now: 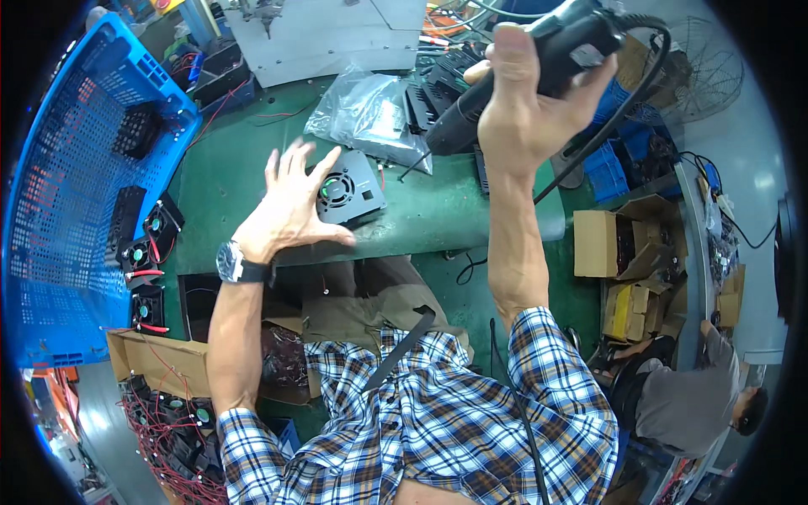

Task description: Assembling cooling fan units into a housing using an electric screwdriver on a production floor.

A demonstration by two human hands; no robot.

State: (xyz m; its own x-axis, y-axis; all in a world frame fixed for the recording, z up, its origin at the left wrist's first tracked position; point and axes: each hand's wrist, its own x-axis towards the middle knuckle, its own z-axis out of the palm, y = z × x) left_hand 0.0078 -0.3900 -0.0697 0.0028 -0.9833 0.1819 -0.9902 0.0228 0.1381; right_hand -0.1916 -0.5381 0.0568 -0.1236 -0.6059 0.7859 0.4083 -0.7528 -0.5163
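In my right hand (539, 101) is a black corded electric screwdriver (459, 126), raised over the back right of the green table with its thin bit angled down to the left. The fingers wrap round its body. My left hand (295, 202) is spread, thumb and fingers apart, beside a grey metal plate (358, 181) with a round fan grille. Whether the fingertips touch the plate I cannot tell. The fan shows behind the grille openings. Just beyond the plate lies a clear plastic bag (362, 114), its contents hard to make out.
A blue plastic crate (76, 210) fills the left side, with black fans (156, 223) along its near edge. Black finned parts (433, 97) lie behind the bag. A carton of wired fans (160, 362) stands lower left. Cardboard boxes (598, 244) and a seated co-worker (686, 396) are at right.
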